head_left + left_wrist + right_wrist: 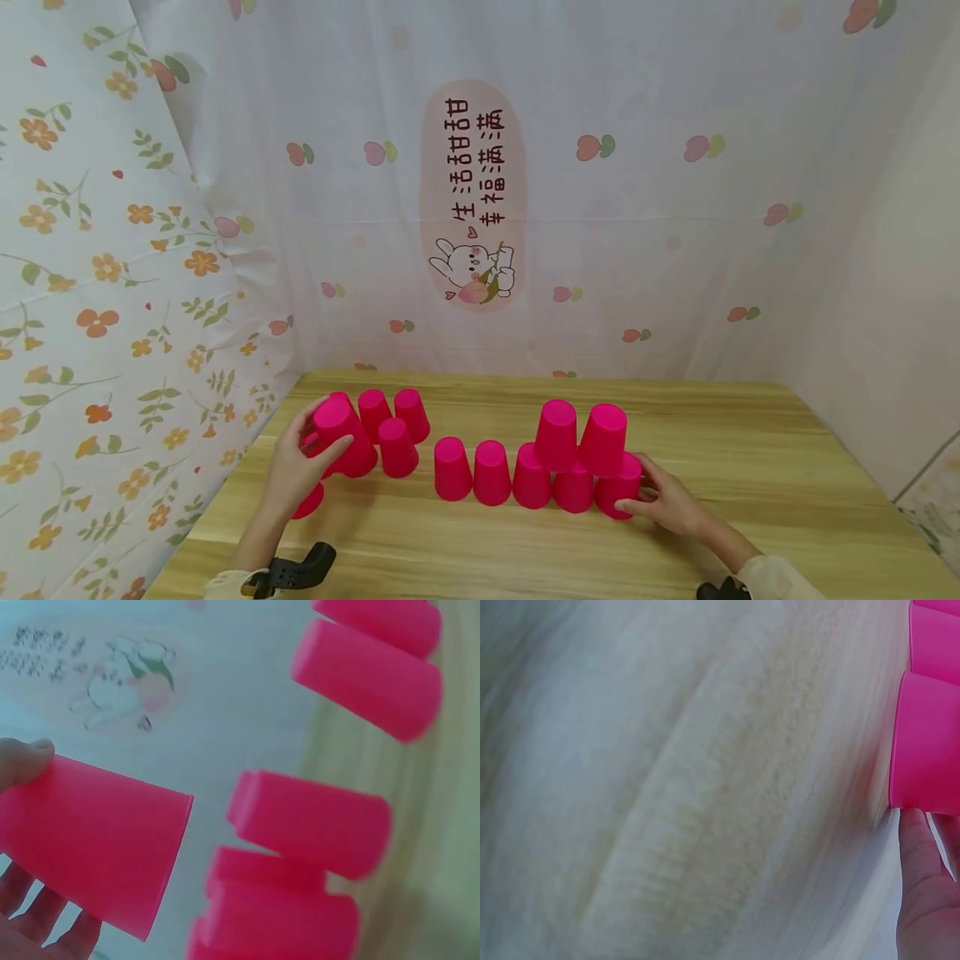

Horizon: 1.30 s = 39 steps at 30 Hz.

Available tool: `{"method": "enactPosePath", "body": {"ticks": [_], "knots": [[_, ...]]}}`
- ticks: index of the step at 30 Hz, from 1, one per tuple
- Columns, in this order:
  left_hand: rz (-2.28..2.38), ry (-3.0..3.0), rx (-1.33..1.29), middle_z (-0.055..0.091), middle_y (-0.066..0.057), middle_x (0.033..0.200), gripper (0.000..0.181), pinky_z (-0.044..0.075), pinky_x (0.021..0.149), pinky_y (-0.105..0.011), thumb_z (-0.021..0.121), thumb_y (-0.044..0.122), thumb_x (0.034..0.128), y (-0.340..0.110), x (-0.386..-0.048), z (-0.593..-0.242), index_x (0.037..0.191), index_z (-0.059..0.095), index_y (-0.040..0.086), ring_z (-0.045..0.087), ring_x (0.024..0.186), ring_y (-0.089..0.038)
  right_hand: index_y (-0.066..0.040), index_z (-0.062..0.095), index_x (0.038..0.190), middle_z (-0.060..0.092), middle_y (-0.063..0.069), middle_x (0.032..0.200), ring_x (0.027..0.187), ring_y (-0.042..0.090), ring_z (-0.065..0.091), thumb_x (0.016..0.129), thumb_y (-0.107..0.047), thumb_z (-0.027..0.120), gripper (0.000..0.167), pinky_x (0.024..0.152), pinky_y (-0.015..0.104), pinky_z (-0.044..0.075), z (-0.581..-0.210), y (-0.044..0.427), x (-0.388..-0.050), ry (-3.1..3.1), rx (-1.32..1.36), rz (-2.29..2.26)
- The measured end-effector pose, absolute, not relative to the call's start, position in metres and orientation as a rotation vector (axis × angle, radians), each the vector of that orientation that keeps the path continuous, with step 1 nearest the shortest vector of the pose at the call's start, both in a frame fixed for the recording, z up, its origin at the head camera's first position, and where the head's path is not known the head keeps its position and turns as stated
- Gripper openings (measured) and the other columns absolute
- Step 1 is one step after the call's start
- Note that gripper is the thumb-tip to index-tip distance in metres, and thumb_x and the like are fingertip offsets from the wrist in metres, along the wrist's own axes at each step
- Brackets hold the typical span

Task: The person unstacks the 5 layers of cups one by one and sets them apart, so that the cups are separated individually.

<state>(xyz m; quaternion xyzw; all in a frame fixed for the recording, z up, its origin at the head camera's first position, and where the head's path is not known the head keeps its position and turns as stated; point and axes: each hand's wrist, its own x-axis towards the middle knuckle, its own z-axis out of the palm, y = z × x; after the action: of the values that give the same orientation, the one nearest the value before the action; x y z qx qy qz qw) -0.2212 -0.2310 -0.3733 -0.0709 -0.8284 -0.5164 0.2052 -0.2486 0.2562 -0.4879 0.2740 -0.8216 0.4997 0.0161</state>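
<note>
My left hand (294, 471) grips an upside-down pink cup (97, 840), thumb on one side and fingers on the other, above the table at the left. Other upside-down pink cups (398, 448) stand close behind and beside it, and one more (309, 502) is partly hidden under my left wrist. In the middle runs a row of several upside-down cups (453, 469). Two cups (557, 435) (603, 440) sit on top of its right part. With thumb in front and fingers at the side, my right hand (670, 502) touches the row's rightmost cup (617, 490).
The cups stand on a wood-grain table (450, 558). A printed white curtain (637, 217) hangs behind it, and a flowered cloth (97, 275) hangs on the left. Each wrist wears a black strap mount (296, 571).
</note>
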Motion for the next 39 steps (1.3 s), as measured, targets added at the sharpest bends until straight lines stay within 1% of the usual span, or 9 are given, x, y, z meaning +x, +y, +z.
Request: {"method": "enactPosePath", "body": {"ticks": [9,11,16,19,23,27,31,34,39], "knots": [[-1.533,-2.32,-0.008,0.049,-0.015,0.113,0.058,0.042,0.074,-0.008,0.068,0.006,0.0763,-0.241,-0.214,-0.411,0.126,0.039,0.001,0.046,0.088,0.01,0.002,0.038,0.122,0.052,0.004,0.11,0.094,0.001,0.054,0.076,-0.01,0.068,0.056,0.073,0.035,0.051,-0.49,0.256,-0.249,-2.553,0.852,1.559],[-1.581,-2.317,0.026,0.047,-0.016,0.116,0.059,0.041,0.075,-0.007,0.067,0.006,0.0769,-0.241,-0.214,-0.42,0.128,0.038,0.001,0.045,0.089,0.01,0.001,0.038,0.122,0.052,0.0,0.11,0.095,0.001,0.053,0.076,-0.012,0.068,0.056,0.074,0.034,0.05,-0.49,0.257,-0.249,-2.564,0.839,1.555],[-1.602,-2.339,0.117,0.046,-0.017,0.12,0.061,0.036,0.077,-0.003,0.067,0.005,0.0764,-0.241,-0.215,-0.437,0.128,0.037,0.0,0.042,0.091,0.011,0.001,0.038,0.123,0.051,0.003,0.111,0.094,0.0,0.053,0.076,-0.015,0.068,0.058,0.074,0.035,0.05,-0.491,0.258,-0.25,-2.595,0.81,1.544],[-1.567,-2.366,0.165,0.046,-0.02,0.121,0.06,0.032,0.078,-0.001,0.067,0.004,0.0764,-0.24,-0.215,-0.445,0.128,0.036,-0.001,0.045,0.101,-0.003,0.0,0.038,0.123,0.051,0.005,0.11,0.094,0.0,0.053,0.076,-0.015,0.069,0.058,0.074,0.034,0.05,-0.492,0.258,-0.251,-2.602,0.802,1.545],[-1.555,-2.384,0.175,0.043,-0.024,0.124,0.061,0.029,0.077,0.001,0.066,0.002,0.0773,-0.24,-0.216,-0.452,0.128,0.033,-0.004,0.041,0.113,-0.028,0.0,0.038,0.123,0.051,0.007,0.111,0.094,0.001,0.053,0.076,-0.015,0.068,0.058,0.074,0.034,0.05,-0.492,0.258,-0.251,-2.6,0.804,1.546],[-1.555,-2.398,0.19,0.039,-0.026,0.128,0.063,0.029,0.077,0.0,0.063,-0.001,0.0778,-0.241,-0.215,-0.457,0.13,0.029,-0.005,0.038,0.117,-0.034,-0.001,0.039,0.123,0.052,0.007,0.11,0.095,0.002,0.054,0.076,-0.015,0.069,0.058,0.074,0.033,0.05,-0.491,0.257,-0.25,-2.601,0.791,1.542],[-1.542,-2.415,0.211,0.035,-0.028,0.129,0.064,0.038,0.092,-0.025,0.061,-0.002,0.0788,-0.241,-0.215,-0.459,0.132,0.025,-0.005,0.034,0.12,-0.037,0.0,0.039,0.122,0.052,0.012,0.11,0.095,0.006,0.055,0.076,-0.014,0.069,0.057,0.074,0.033,0.05,-0.49,0.256,-0.249,-2.601,0.789,1.524],[-1.505,-2.437,0.218,0.033,-0.029,0.13,0.065,0.032,0.095,-0.048,0.06,-0.001,0.0797,-0.242,-0.216,-0.459,0.133,0.024,-0.004,0.032,0.12,-0.04,0.001,0.038,0.122,0.052,0.012,0.11,0.095,0.006,0.055,0.076,-0.012,0.069,0.057,0.074,0.034,0.051,-0.489,0.256,-0.248,-2.588,0.805,1.523],[-1.441,-2.47,0.229,0.03,-0.029,0.132,0.067,0.03,0.096,-0.051,0.059,0.0,0.0808,-0.241,-0.218,-0.459,0.136,0.02,-0.004,0.03,0.12,-0.042,0.003,0.038,0.121,0.052,0.002,0.11,0.095,0.0,0.052,0.076,-0.009,0.068,0.056,0.073,0.035,0.051,-0.488,0.256,-0.248,-2.552,0.852,1.528]]}}
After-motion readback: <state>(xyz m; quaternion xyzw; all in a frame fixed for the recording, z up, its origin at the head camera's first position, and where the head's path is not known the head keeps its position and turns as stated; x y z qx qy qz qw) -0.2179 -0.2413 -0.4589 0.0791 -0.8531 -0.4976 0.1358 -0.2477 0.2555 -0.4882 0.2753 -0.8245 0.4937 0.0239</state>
